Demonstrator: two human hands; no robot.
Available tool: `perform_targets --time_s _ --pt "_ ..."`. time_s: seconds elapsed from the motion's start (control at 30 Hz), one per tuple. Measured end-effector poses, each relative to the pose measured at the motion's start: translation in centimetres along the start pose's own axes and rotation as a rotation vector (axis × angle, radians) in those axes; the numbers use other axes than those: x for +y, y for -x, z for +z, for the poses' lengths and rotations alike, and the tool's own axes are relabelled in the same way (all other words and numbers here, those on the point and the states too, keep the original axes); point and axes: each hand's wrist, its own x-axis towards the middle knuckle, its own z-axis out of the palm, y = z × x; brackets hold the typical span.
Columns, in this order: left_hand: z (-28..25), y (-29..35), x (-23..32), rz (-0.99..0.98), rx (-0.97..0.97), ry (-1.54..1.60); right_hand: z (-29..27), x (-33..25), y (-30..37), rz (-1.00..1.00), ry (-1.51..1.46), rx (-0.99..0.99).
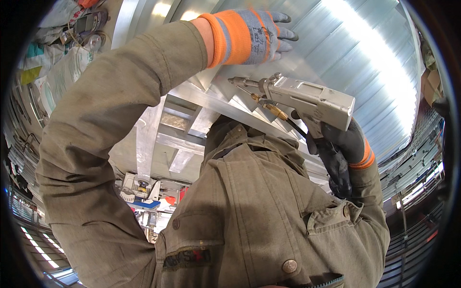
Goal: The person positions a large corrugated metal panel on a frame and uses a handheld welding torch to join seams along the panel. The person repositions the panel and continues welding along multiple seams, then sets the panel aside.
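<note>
My left hand (254, 37), in an orange and grey glove, lies with its fingers stretched out over ribbed silvery metal sheets (336, 53). Whether its palm touches the metal is hard to tell. Wrapped round the grip of a boxy silver welding gun (309, 98) is my right hand (348, 141), in a black glove with an orange cuff. The gun's nozzle (236, 81) points left, just below my left hand and close to the metal's edge. Below the gun's body runs a brass wire-feed fitting (274, 111). A black sleeve-like cover (338, 175) hangs below the grip.
Metal frame bars (175, 139) form a ladder-like support under the sheets. Bags and loose items (62, 62) crowd the far left. A blue and white machine (144, 201) stands on the floor behind the frame. Stacked metal lengths (413, 163) lie along the right side.
</note>
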Motion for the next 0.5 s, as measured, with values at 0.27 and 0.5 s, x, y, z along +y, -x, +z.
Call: perform_targets --time_s 0.27,0.5 --pt "-0.7 -1.3 -0.5 0.146 -0.142 -0.215 -0.9 0.8 -0.2 0.002 -0.195 -0.117" --pt "-1.3 -6.4 -0.6 0.188 -0.422 -0.192 -2.8 3.9 0.0 -0.006 -0.162 -0.024"
